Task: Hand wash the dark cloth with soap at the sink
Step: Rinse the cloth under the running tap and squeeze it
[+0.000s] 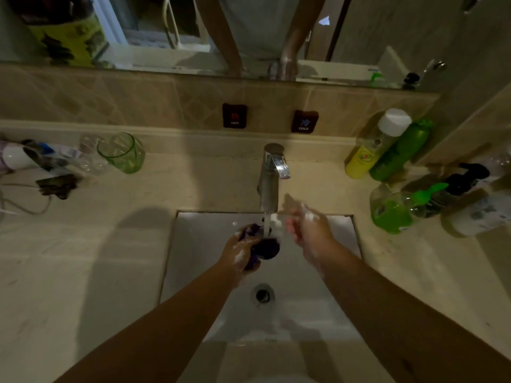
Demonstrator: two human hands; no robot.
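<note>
One left hand [240, 251] is gripping one cloth [264, 246] under one tap [269, 181]; right hand [307, 230] is hovering loosely open, holding nothing.

Green translucent glass tumbler [121, 152] on beige counter [69, 258], left of basin. Clutter of small toiletries [41, 158] further left, details unclear. White cable [25, 205] trails near left edge. Dark red square HOT tag [234, 115] and COLD tag [304, 121] on tiled backsplash. Yellow bottle with white cap [373, 145] touching green bottle [401, 150] at right. Mirror [166, 29] above.
</note>
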